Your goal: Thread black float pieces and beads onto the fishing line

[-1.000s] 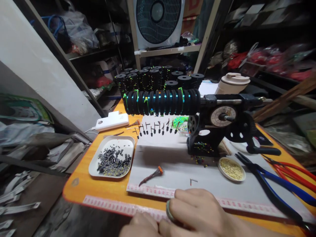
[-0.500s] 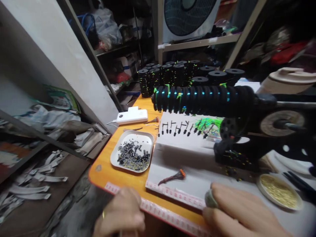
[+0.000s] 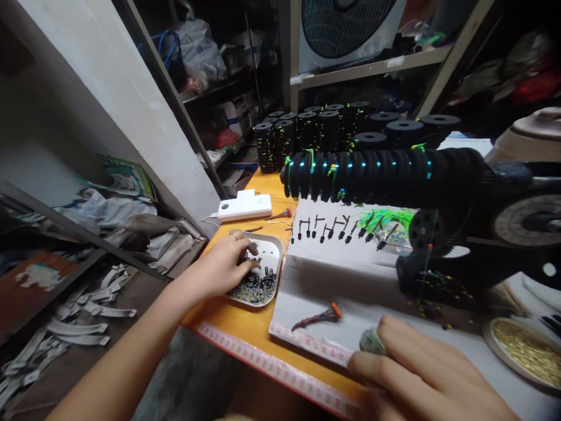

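Glossy white plastic tray (small dark metal pieces), orange laminate table

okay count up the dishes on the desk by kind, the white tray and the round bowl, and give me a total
White tray of small dark parts, left hand in it: 1
Round bowl of gold bits, beyond the right hand: 1
Total: 2

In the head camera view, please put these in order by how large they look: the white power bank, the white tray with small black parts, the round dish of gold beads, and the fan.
1. Fan, though cut off by the frame.
2. White tray, partly covered by the left hand.
3. Dish of gold beads and power bank look alike; the dish is nearer and cut off, so I leave them unranked.
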`<state>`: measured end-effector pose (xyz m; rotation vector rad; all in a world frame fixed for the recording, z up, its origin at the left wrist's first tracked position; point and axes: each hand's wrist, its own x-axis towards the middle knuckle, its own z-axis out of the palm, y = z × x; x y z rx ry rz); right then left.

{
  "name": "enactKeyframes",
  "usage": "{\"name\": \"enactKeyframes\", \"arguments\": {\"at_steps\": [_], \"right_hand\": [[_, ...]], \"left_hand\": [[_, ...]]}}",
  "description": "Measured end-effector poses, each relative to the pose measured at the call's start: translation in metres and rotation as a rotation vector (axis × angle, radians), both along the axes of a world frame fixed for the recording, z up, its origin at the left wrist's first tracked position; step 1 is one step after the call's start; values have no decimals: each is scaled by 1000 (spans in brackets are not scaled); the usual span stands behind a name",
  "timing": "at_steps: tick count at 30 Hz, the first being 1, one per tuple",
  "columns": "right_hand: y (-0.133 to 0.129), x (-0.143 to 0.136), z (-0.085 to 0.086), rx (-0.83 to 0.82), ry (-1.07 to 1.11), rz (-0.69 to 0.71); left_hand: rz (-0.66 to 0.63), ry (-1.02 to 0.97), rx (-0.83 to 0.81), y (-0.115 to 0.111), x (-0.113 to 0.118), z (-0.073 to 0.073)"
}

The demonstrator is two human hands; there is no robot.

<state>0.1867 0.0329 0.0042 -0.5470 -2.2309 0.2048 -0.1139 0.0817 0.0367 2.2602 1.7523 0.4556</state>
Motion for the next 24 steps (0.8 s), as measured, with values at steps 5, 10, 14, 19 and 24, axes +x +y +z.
{"name": "enactKeyframes", "arguments": {"at_steps": [5,10,14,19,24], "right_hand": [[-3,4,14,-65,-97,28],[-6,2,23,-217,-132,57],[-6,1,22,-250,-89,30],[-8,-1,26,-323,-92,14],[-9,2,33,-396,-97,35]], "left_hand": [[-12,107,-71,12,11,-7],[-24,119,-68,18,19,-8],[39,46,-25,14,26,-2],[120,-199,-3,-30,53,5],[129,-1021,-199,-81,97,-20]]}}
